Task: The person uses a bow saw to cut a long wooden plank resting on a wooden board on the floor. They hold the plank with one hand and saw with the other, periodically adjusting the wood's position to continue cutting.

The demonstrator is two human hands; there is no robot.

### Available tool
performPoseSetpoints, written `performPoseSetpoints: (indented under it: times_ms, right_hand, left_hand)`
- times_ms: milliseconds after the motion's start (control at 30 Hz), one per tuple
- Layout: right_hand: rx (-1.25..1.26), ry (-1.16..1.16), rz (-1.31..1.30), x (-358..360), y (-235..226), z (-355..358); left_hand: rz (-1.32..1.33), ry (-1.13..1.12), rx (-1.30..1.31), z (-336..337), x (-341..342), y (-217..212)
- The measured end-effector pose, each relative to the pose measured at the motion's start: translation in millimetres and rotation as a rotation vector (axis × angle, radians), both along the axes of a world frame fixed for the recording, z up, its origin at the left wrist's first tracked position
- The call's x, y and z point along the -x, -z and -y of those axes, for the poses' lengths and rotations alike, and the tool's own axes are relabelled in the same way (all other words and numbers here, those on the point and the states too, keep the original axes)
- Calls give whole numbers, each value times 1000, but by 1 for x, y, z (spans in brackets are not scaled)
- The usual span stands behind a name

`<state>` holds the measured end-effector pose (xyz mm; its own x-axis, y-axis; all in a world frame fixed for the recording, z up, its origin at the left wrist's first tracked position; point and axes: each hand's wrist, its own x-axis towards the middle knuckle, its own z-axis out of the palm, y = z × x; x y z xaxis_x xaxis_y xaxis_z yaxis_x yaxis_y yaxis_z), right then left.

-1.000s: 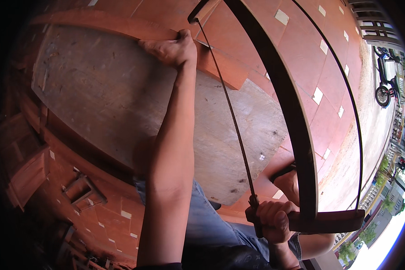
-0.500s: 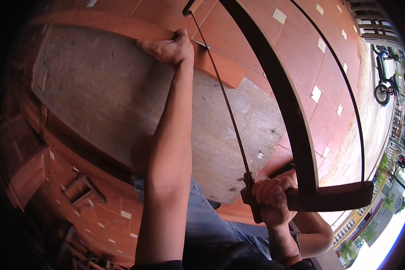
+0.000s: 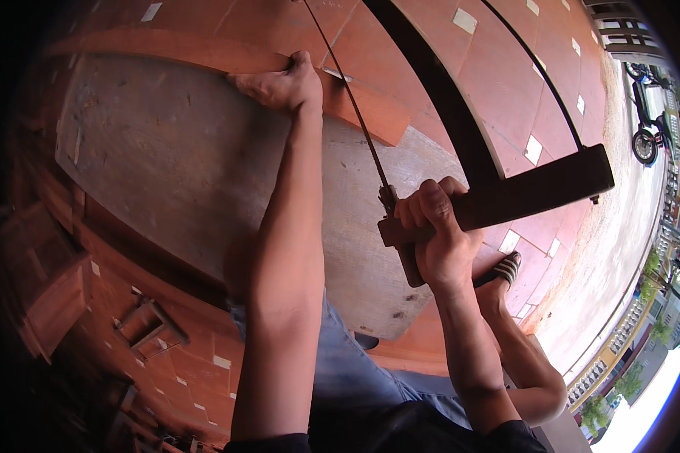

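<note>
My left hand [image 3: 278, 83] presses down on a reddish wooden strip [image 3: 204, 54] that lies along the far edge of a wide grey board [image 3: 159, 166]. My right hand [image 3: 437, 241] is closed around the dark wooden end piece of a frame saw [image 3: 521, 189]. The saw's thin blade [image 3: 355, 121] runs from that hand up to the strip, just right of my left thumb. The saw's dark curved bar [image 3: 446, 106] and tension cord [image 3: 540, 83] arch above the blade toward the top of the view.
The board rests on a red tiled floor [image 3: 506, 68] with small white inlays. My foot in a sandal [image 3: 499, 272] shows under the right hand. Wooden frames and offcuts [image 3: 140, 321] lie at lower left. A parked motorbike [image 3: 646, 113] stands at the far right on pale pavement.
My right hand has pushed the saw forward and upward, so the handle sits much closer to the strip. The left hand keeps holding the strip in the same place.
</note>
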<state>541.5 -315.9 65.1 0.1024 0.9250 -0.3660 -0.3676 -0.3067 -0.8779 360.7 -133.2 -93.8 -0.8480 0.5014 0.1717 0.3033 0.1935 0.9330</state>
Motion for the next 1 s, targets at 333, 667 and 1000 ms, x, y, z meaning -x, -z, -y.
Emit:
performPoseSetpoints:
  times_ms: [333, 667, 1000]
  right_hand:
    - [-37, -17, 49, -57, -86, 160]
    - [-31, 0, 34, -2, 12, 1]
    - [-63, -40, 55, -60, -72, 156]
  left_hand:
    - [52, 40, -23, 1, -4, -9]
    - [21, 40, -89, -7, -4, 2]
    - [7, 51, 36, 1, -1, -5]
